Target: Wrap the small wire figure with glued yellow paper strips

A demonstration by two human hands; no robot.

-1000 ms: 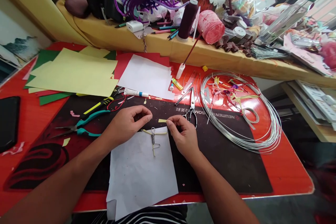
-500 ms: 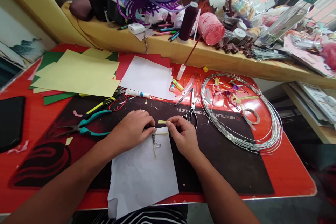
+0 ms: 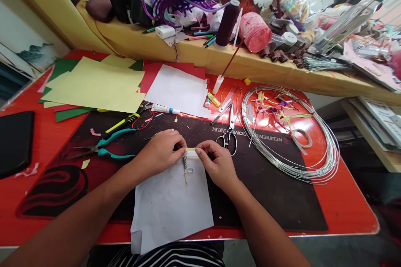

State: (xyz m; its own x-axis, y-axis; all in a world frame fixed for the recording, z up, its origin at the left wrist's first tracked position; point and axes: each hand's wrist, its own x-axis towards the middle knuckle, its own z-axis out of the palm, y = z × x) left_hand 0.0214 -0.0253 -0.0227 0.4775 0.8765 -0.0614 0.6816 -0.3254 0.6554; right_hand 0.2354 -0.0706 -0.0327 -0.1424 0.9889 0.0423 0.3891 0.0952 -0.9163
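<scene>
A narrow yellow paper strip (image 3: 190,149) stretches between my two hands. My right hand (image 3: 218,164) pinches its right end between thumb and fingertips. My left hand (image 3: 166,150) is closed at the strip's left end, thumb against the curled fingers. Just below those fingertips hangs a small twisted wire piece (image 3: 185,163), with a bent loop and a thin yellow tip; its upper end is hidden by the left hand. A sheet of white paper (image 3: 175,208) lies beneath both, reaching over the table's front edge.
Left of my hands lie teal-handled pliers (image 3: 115,144) and a yellow-black cutter (image 3: 123,123). Scissors (image 3: 231,133) and a large coil of wire (image 3: 326,162) are to the right. Behind are yellow paper sheets (image 3: 100,85), a glue tube (image 3: 166,109) and a cluttered ledge (image 3: 200,52).
My right hand has moved slightly left with the yellow strip, whose left end now meets my left fingertips. The camera view has shifted a little.
</scene>
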